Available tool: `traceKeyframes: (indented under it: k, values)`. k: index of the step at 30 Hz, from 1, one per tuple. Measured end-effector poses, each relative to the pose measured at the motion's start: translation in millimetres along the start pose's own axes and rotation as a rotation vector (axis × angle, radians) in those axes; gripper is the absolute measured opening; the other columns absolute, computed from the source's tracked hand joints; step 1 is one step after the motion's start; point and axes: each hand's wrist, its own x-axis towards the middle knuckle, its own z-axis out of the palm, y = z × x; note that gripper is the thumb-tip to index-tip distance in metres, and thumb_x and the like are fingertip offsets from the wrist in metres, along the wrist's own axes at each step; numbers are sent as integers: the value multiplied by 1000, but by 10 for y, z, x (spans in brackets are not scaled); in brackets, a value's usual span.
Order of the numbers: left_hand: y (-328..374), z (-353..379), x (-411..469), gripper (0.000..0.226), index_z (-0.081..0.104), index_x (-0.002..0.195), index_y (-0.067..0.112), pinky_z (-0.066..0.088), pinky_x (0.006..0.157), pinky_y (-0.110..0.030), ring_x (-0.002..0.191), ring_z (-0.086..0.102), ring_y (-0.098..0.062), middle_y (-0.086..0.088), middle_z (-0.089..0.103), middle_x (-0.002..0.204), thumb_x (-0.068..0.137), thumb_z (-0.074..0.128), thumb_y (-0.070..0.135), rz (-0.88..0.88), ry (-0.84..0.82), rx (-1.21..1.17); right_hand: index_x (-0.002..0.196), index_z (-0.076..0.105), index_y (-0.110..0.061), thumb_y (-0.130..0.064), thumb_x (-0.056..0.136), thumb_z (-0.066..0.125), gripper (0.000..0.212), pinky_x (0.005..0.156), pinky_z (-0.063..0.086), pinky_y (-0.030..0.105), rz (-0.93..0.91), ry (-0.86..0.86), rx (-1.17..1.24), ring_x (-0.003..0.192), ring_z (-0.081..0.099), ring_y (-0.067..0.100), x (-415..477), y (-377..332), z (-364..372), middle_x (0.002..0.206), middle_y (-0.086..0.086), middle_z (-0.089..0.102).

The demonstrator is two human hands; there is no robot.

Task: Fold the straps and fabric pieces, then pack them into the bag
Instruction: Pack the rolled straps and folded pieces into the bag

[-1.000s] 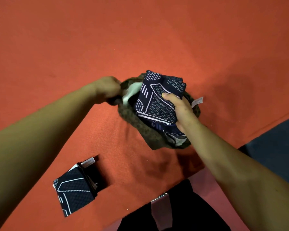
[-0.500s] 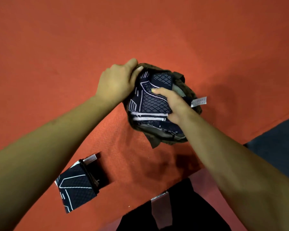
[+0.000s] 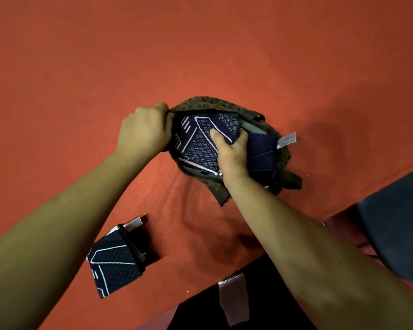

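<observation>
Folded fabric piece (image 3: 116, 262): navy with white line pattern, lying flat on the orange table cover (image 3: 81, 79), well apart from the bag, below and to its left; a black strap runs over its right edge and a small white label pokes out at its top; the print on the label is too small to read.
Left hand (image 3: 143, 132): closed on the bag's left rim, pinching the cloth; fingertips are tucked behind the rim and hidden.
Bag (image 3: 215, 104): brown patterned fabric, mouth held open toward the camera; its base and right side are largely covered by the contents and the right forearm; a dark handle loop sticks out at its lower right.
Navy bundle (image 3: 198, 144): folded patterned fabric, sitting inside the bag's mouth, filling most of it.
Right hand (image 3: 231, 151): pressed down on the bundle inside the bag, thumb on top, fingers curled around it and partly out of sight.
White tag (image 3: 287, 140): juts past the bag's right rim; text unreadable.
</observation>
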Motion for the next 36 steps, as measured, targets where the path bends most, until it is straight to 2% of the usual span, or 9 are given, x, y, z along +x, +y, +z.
traceKeyframes:
  k: [8, 12, 17, 21, 24, 27, 30, 33, 36]
  values:
    - [-65, 27, -128, 27, 58, 97, 14, 50, 70, -42, 90, 62, -41, -19, 68, 93, 95, 47, 39, -55, -114, -134, 129, 44, -9, -38, 76, 80, 71, 94, 53, 38, -68, 48, -260, 104, 66, 24, -77, -21, -13, 118, 9, 66]
    - [-137, 96, -283, 25, 55, 98, 21, 53, 72, -42, 87, 64, -32, -5, 70, 87, 90, 53, 45, -95, -92, -317, 127, 46, -13, -56, 62, 66, 81, 96, 52, 41, -89, 50, -358, 107, 64, 25, -224, -55, -144, 118, 8, 65]
    - [-343, 21, -584, 18, 61, 101, 8, 31, 73, -23, 93, 53, -23, -6, 58, 94, 91, 60, 23, -89, 55, -484, 129, 47, -9, -50, 69, 53, 73, 99, 49, 40, -92, 80, -423, 111, 60, 25, -548, -192, -351, 121, 10, 62]
    - [-756, -102, -1012, 13, 64, 99, 7, 35, 76, -25, 91, 54, -20, -7, 61, 96, 94, 59, 18, -329, 43, -629, 126, 50, -2, -40, 77, 56, 63, 102, 45, 37, -253, 94, -443, 113, 57, 28, -1096, -241, -188, 121, 15, 60]
    - [-1199, -162, -1420, 7, 62, 95, 13, 37, 77, -25, 90, 56, -20, -5, 63, 95, 95, 56, 16, -516, 58, -731, 124, 53, 1, -34, 77, 60, 60, 104, 42, 37, -266, -24, -507, 115, 56, 29, -1505, -117, 158, 123, 18, 59]
    - [-1727, -74, -1886, 14, 62, 96, 10, 39, 76, -29, 92, 59, -24, -9, 66, 97, 97, 54, 21, -662, 37, -775, 128, 51, -3, -33, 80, 70, 60, 101, 44, 33, -57, -282, -568, 113, 58, 25, -1768, 154, 551, 125, 15, 60]
    - [-2080, 101, -2322, 31, 61, 99, 5, 43, 80, -36, 99, 63, -32, -13, 69, 100, 98, 52, 34, -798, -39, -832, 139, 42, -9, -35, 81, 76, 72, 95, 40, 24, 148, -504, -684, 116, 55, 19, -1941, 499, 804, 128, 7, 54]
    - [-2228, 337, -2690, 52, 58, 107, 6, 44, 90, -39, 107, 61, -31, -13, 67, 110, 93, 51, 56, -916, -162, -937, 119, 48, -15, -42, 76, 80, 60, 87, 43, 25, 235, -653, -757, 100, 58, 10, -2078, 911, 980, 108, -7, 60]
    - [-2219, 600, -2981, 92, 50, 126, 13, 44, 98, -44, 118, 56, -29, -11, 58, 128, 69, 51, 85, -960, -307, -1104, 112, 64, -21, -57, 59, 85, 68, 91, 55, 36, 268, -717, -806, 94, 69, 9, -2112, 1343, 1085, 104, -6, 72]
